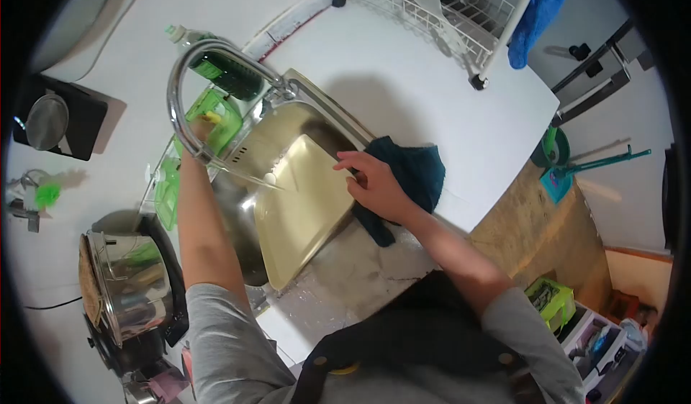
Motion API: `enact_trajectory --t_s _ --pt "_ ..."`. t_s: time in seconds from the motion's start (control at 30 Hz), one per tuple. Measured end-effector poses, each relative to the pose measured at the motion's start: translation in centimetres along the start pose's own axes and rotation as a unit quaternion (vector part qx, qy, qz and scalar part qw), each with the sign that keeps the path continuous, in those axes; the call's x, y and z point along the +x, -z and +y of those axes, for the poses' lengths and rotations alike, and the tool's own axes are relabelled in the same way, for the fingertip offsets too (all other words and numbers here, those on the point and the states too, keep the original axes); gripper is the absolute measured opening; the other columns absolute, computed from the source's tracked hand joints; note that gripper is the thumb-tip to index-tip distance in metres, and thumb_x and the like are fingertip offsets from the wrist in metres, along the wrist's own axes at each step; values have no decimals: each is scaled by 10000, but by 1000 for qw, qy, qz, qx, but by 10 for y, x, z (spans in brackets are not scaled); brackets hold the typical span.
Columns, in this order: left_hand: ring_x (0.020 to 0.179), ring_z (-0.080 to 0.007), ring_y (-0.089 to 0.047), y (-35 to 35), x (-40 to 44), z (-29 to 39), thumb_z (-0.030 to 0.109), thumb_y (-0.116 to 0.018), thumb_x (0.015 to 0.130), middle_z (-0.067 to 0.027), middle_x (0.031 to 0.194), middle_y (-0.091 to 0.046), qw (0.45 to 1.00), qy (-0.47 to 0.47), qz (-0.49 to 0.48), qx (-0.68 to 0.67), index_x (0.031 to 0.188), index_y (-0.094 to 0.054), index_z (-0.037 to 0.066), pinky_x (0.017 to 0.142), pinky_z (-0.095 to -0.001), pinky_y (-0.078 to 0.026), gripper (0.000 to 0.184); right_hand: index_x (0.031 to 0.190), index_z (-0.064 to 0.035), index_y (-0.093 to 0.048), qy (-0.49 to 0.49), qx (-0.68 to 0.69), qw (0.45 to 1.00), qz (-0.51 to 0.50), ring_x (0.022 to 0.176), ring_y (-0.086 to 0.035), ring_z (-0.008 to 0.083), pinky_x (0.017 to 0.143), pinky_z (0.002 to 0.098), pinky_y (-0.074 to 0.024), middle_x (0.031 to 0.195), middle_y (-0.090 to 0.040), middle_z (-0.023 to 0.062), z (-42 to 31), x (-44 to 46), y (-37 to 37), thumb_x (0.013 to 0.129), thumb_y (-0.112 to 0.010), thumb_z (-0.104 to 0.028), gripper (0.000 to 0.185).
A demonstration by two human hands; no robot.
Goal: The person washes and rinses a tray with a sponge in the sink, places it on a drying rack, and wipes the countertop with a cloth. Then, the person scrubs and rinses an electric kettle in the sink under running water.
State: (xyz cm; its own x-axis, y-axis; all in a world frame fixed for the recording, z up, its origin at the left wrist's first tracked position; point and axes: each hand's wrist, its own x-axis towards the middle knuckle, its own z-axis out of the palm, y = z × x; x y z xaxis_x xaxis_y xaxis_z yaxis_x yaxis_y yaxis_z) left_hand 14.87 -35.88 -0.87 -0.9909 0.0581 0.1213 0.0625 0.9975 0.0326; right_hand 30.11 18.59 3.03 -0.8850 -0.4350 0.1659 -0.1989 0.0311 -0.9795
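A pale yellow rectangular tray [306, 202] leans tilted across the metal sink [241, 195], under a thin stream of water from the curved faucet [173, 94]. My right hand [374, 184] is at the tray's right edge, fingers apart and slightly bent; whether it touches the rim is unclear. Behind the faucet, my left hand [199, 129] reaches into a green plastic container [224, 120], beside a small yellow item [212, 117]. The faucet and container hide most of its fingers. A dark teal cloth [414, 174] lies by the sink's right edge, near my right hand.
A dark green bottle [230, 76] stands behind the sink, and another green container [168, 188] sits left of it. A white dish rack [432, 15] is on the white counter [403, 94]. At left stands a steel pot [137, 282].
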Motion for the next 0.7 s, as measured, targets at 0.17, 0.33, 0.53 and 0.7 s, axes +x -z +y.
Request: enact_trajectory --t_s 0.17,0.33,0.53,0.7 --pt "655 -229 -569 129 -21 133 270 -508 839 -130 713 -615 928 259 41 -266 905 -623 14 617 -385 -442 289 1000 -36 -554 -14 -5 1000 -25 658 -495 75 581 217 -420 1129 -537 82 6 1 2 808 -569 -30 193" --pt "906 -357 -606 137 -137 293 352 -541 843 -195 943 -634 974 192 -37 -119 1158 -546 48 793 -437 -460 438 1142 -57 -410 37 -63 994 -80 904 -516 216 731 298 -460 1236 -408 129 -4 -4 5 831 -616 -145 383" --pt "1136 -332 -424 96 -202 390 115 -575 824 -145 1235 -477 907 16 -110 -407 1132 -520 9 970 -396 -320 330 1181 -51 -336 36 -130 989 -66 1015 -488 354 849 382 -431 1223 -372 179 -3 -11 -7 877 -568 -210 414" --pt "1106 -355 -459 46 -183 363 74 -582 803 -139 1123 -588 947 -47 -33 -315 990 -627 14 974 -414 -329 202 1149 -41 -364 18 -123 992 -35 1011 -491 359 813 381 -445 1139 -435 181 -1 -13 -10 881 -544 -206 362"
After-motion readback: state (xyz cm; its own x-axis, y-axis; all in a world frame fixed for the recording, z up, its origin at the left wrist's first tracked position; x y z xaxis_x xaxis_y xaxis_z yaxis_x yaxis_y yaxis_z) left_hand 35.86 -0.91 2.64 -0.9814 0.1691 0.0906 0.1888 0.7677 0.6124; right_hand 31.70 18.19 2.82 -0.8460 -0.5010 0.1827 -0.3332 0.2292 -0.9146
